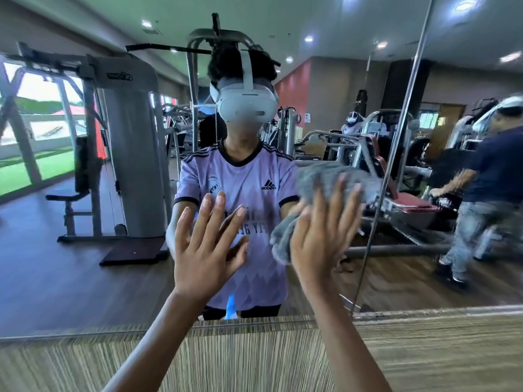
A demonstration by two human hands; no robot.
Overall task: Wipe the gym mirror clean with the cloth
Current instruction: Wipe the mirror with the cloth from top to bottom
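Starting on our left, our left hand (pixel 209 244) is raised with the palm flat and all fingers spread, holding nothing; its fingertips look to rest against the mirror (pixel 85 222), though we cannot be sure of contact.

Just to the right of it, our right hand (pixel 322 236) is also flat and splayed, and it presses the grey cloth (pixel 319 185) against the glass rather than gripping it. The cloth is bunched between palm and mirror. It spills out above the fingertips and also below the thumb side, toward the left hand, so its long axis runs diagonally from lower left to upper right of that hand.

The right hand is therefore the working one, and the cloth already sits at the glass in front of it.

Farther right of the cloth, a vertical seam (pixel 396 137) divides this pane from the next. We judge the wipe is under way, with bare glass open to the left and above. A sweep rightward would soon meet that seam.
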